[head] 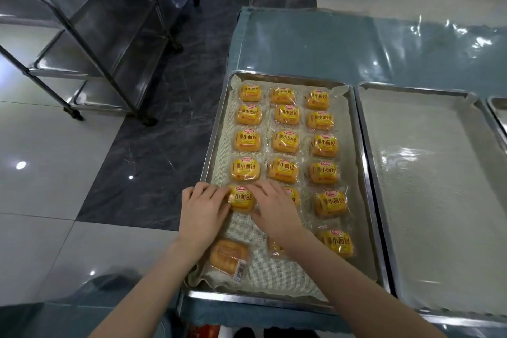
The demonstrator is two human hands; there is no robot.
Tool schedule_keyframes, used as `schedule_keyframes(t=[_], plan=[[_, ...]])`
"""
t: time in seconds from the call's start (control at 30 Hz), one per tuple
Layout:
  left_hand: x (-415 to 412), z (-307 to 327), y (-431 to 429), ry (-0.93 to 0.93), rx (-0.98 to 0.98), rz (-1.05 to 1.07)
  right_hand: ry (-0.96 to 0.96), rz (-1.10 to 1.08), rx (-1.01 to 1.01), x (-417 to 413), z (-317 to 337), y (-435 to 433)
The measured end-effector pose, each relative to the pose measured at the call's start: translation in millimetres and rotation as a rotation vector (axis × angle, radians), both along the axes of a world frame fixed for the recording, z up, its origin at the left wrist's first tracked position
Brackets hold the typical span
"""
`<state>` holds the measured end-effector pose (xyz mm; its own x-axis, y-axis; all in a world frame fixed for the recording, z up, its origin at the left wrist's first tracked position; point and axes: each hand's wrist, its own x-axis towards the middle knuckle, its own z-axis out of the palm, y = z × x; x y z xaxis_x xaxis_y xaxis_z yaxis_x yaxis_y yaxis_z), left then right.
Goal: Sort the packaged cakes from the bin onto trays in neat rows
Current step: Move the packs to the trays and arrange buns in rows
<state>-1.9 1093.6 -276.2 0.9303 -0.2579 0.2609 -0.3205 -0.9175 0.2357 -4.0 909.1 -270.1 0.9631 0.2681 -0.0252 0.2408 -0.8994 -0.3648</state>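
A metal tray [367, 173] lined with white mesh holds several yellow packaged cakes in three neat columns. Both hands meet on one cake [242, 198] in the left column, fifth row. My left hand [202, 211] touches its left edge with fingers fairly straight. My right hand [274, 208] lies over its right side and hides most of the middle cake in that row. Nearer me, another cake [229, 258] lies face-down and askew at the tray's near left. A partly hidden cake [275, 247] shows under my right forearm. The bin is out of view.
A second mesh-lined tray [428, 189] sits to the right with nothing on it, and the corner of a third tray [498, 110] shows at the far right. The table [315, 44] has a blue cover under clear plastic. A steel rack [90, 44] stands on the floor to the left.
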Motion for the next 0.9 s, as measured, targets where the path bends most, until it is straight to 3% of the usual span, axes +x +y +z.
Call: schedule_keyframes(t=[0.23, 0.37, 0.53, 0.7, 0.9], plan=[[-2.7, -1.2, 1.2, 0.015, 0.102, -0.042, 0.002, 0.076, -0.113, -5.9, -3.3, -1.3], [-9.8, 2.6, 1.7, 0.054, 0.128, -0.068, -0.002, 0.054, -0.076, -12.3, 4.6, -1.1], [-40.1, 16.7, 21.7, 0.246, -0.160, -0.217, 0.147, 0.169, 0.154, -51.0, 24.9, -0.3], [-70.6, 17.4, 35.9, 0.390, -0.017, -0.352, 0.168, 0.340, 0.066, -87.0, 12.5, -2.3], [-68.1, 18.8, 31.8, 0.402, -0.001, -0.335, 0.141, 0.184, 0.122, -96.6, 20.2, 7.9]])
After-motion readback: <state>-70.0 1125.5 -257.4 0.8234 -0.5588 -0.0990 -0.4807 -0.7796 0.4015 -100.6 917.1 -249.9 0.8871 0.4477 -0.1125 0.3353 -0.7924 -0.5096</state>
